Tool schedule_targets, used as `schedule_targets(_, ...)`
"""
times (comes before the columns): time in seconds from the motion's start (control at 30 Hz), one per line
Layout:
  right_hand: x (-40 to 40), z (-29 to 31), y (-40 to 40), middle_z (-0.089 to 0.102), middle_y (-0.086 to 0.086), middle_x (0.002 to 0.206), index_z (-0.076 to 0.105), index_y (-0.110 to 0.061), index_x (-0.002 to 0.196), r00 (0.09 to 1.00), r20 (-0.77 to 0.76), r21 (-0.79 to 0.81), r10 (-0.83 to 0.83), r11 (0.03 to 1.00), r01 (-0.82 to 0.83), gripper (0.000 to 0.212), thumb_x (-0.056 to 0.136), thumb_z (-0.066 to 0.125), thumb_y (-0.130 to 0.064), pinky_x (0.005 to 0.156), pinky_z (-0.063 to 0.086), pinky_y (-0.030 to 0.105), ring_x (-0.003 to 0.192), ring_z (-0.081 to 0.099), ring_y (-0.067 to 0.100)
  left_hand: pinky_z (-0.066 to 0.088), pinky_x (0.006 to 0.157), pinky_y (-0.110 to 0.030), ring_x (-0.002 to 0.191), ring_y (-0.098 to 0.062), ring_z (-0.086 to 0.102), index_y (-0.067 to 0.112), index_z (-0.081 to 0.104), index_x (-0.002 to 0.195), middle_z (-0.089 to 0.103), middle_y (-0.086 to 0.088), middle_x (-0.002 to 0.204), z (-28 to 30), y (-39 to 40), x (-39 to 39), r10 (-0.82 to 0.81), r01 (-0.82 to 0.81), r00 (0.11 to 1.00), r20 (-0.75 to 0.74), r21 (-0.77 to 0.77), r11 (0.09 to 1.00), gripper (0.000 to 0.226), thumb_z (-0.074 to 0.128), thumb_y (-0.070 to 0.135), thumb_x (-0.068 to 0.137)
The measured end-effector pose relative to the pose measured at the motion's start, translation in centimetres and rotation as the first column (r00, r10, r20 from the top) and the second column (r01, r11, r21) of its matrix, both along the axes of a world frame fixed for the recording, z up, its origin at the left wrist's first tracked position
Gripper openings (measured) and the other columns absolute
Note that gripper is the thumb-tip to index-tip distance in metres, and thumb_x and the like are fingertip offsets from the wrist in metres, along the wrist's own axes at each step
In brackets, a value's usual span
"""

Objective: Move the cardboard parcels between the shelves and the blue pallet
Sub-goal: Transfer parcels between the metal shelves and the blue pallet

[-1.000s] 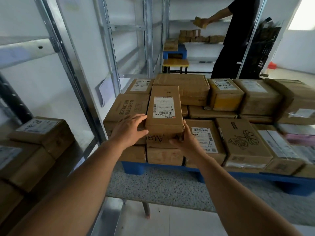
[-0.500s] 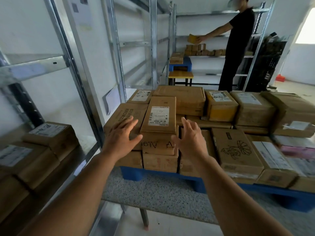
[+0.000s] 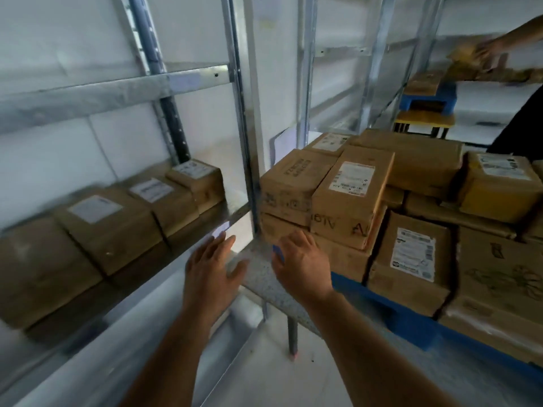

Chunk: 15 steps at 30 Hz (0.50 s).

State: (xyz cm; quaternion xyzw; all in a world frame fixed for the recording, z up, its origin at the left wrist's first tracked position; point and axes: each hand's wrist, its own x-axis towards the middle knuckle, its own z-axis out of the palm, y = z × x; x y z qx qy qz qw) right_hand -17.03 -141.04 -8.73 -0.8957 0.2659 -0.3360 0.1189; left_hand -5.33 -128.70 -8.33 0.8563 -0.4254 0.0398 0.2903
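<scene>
Your left hand (image 3: 210, 270) and right hand (image 3: 301, 267) both empty, fingers spread, lower centre; parcels (image 3: 352, 198) stacked on blue pallet (image 3: 411, 318) at right, 4 more on shelf (image 3: 202, 227) at left (direction of transfer unclear), plenty left

Parcels (image 3: 352, 195) stacked on pallet (image 3: 411, 318) at right, shelf (image 3: 229, 212) holding boxes (image 3: 108, 224) at left

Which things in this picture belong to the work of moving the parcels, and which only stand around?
Belong to the job:
- left hand, open, holding nothing
- right hand, open, holding nothing
- labelled parcel on top of the stack
- blue pallet
- parcels on the shelf
- metal shelf

Just standing around:
- yellow stool
- another person's hand
</scene>
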Motion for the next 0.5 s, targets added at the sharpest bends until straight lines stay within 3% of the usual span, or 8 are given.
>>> schedule_targets(0.07,1.2,-1.2,1.3,0.063,0.004,0.093,0.066,-0.01,0.087,0.995,-0.055,0.002,0.083,0.997,-0.083,0.009,0.086,0.06,-0.017,0.067,0.042,0.025,0.087,0.057,0.019,0.031,0.11,-0.042,0.134,-0.022,0.038,0.014,0.046,0.136,0.045,-0.006,0.143,-1.0,2.4,0.1,0.071,-0.071,0.997,0.013,0.009,0.997,0.063,0.052,0.053,0.087)
schedule_targets(0.17,2.7,-2.4,3.3,0.063,0.007,0.104,0.068,-0.011,0.1,0.975,-0.129,0.004,0.183,0.983,-0.184,0.018,0.086,0.061,-0.021,0.079,0.046,0.03,0.097,0.058,0.022,0.024,0.112,-0.04,0.137,-0.021,0.032,0.016,0.043,0.138,0.04,-0.004,0.147,-2.7,5.5,0.0,0.208,-0.21,0.978,0.028,0.051,0.976,0.058,0.055,0.044,0.09)
schedule_targets(0.37,5.6,-4.0,7.4,0.042,0.006,0.144,0.045,-0.022,0.137,0.88,-0.284,0.076,0.379,0.924,-0.374,0.051,0.091,0.05,-0.045,0.108,0.032,0.04,0.132,0.037,0.025,0.018,0.116,-0.045,0.141,-0.024,0.024,0.019,0.038,0.141,0.033,-0.004,0.151,-4.3,11.6,-0.2,0.425,-0.427,0.904,0.04,0.102,0.899,0.062,0.056,0.046,0.088)
schedule_targets(0.5,8.1,-3.9,10.4,0.031,0.007,0.152,0.034,-0.025,0.144,0.848,-0.3,0.048,0.436,0.895,-0.443,0.067,0.089,0.046,-0.06,0.11,0.028,0.042,0.137,0.031,0.028,0.016,0.115,-0.044,0.143,-0.024,0.016,0.021,0.027,0.146,0.022,-0.004,0.155,-4.2,15.2,0.8,0.522,-0.525,0.851,0.058,0.094,0.846,0.071,0.051,0.053,0.087)
